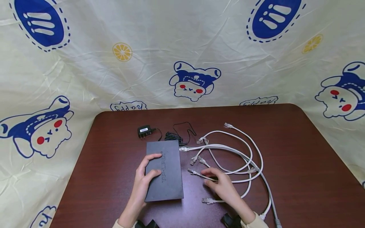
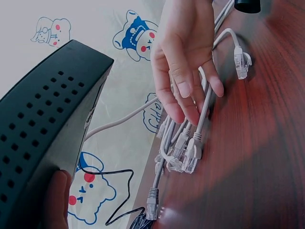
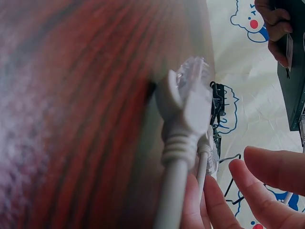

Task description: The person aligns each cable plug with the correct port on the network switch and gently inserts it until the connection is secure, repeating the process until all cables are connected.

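Observation:
A dark grey TP-LINK network box (image 1: 171, 167) is in my left hand (image 1: 143, 179), tilted up off the table. Thumb and forefinger lie on its top face, and the other fingers go out of sight below. A white network cable's plug (image 1: 184, 148) meets the box's right side, and the cable (image 2: 119, 120) runs from there in the left wrist view. My right hand (image 1: 220, 183) hovers over loose white network cables (image 1: 252, 152), its fingers loosely bent beside a plug (image 1: 194, 172). In the right wrist view, its thumb (image 3: 274, 167) and forefinger stay apart, while a cable (image 3: 202, 167) passes its lower fingers.
A black power adapter (image 1: 144, 130) lies behind the box, with its bundled black cord (image 1: 174, 136) beside it. Another cable plug (image 1: 208, 200) rests near the right forearm. The brown table (image 1: 308, 177) ends at a printed white sheet (image 1: 151, 76).

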Action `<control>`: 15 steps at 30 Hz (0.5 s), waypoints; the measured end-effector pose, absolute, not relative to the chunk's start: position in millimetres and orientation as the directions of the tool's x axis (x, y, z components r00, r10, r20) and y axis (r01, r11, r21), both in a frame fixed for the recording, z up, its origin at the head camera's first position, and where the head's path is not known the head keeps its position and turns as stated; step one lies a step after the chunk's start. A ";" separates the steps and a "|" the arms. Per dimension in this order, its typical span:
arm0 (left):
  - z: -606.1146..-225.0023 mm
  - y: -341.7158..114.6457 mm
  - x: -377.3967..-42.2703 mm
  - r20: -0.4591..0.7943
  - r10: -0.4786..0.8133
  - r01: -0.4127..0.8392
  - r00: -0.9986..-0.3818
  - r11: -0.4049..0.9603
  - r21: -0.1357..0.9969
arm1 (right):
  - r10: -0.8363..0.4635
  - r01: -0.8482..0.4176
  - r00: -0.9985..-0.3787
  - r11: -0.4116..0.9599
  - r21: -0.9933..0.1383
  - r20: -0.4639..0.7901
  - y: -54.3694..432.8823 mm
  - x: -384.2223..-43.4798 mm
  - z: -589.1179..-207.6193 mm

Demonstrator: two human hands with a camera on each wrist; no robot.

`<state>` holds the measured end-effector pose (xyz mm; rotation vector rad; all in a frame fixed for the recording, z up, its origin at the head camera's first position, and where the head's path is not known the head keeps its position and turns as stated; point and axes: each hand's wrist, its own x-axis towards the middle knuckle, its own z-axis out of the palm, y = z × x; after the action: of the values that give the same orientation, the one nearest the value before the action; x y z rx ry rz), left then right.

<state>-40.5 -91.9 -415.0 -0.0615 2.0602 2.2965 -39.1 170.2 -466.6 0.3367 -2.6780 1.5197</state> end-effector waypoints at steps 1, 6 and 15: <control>-415.2 -91.9 -40.5 -0.068 0.013 -0.069 -0.998 -0.108 0.992 | -0.161 -0.183 -0.980 0.494 -0.850 0.117 170.0 -39.2 -466.4; -415.8 -92.0 -40.0 -0.075 0.012 -0.076 -0.997 -0.107 0.991 | -0.155 -0.125 -0.986 0.482 -0.867 0.056 169.5 -40.3 -464.9; -417.2 -91.4 -39.5 -0.079 0.012 -0.080 -0.997 -0.120 0.989 | -0.107 -0.088 -0.993 0.461 -0.883 0.043 167.1 -39.9 -461.2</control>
<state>-39.5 -91.4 -417.2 -0.0787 2.0412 2.3048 -39.9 167.1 -461.2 0.1807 -2.7006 1.6306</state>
